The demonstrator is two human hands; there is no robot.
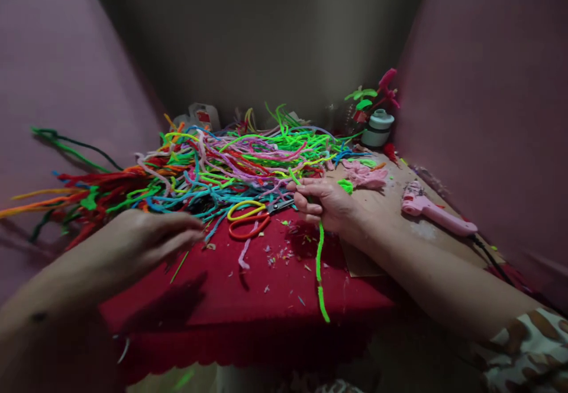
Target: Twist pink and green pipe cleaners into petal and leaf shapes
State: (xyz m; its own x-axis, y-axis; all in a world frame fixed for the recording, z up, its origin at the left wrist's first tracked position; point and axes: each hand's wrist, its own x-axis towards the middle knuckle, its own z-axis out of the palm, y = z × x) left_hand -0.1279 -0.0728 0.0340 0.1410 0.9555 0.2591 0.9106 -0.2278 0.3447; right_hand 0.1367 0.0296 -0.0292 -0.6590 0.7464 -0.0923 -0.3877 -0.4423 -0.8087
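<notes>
My right hand (322, 203) is closed on a bright green pipe cleaner (319, 260). One short end sticks out above the fingers and the long end hangs down over the red cloth (266, 298). My left hand (160, 233) hovers at the left, near the front of a big heap of coloured pipe cleaners (248, 162); its fingers are slightly blurred, and whether it holds anything is hard to tell. Between the hands lie scissors (249, 219) with yellow and red handles, their blades pointing toward my right hand.
A pink glue gun (437, 212) with a dark cord lies on a board (377, 200) at the right. Behind it stand a white-lidded jar (378, 128) and pipe-cleaner flowers (387, 88). Small scraps (284, 254) dot the cloth. Pink walls rise on both sides.
</notes>
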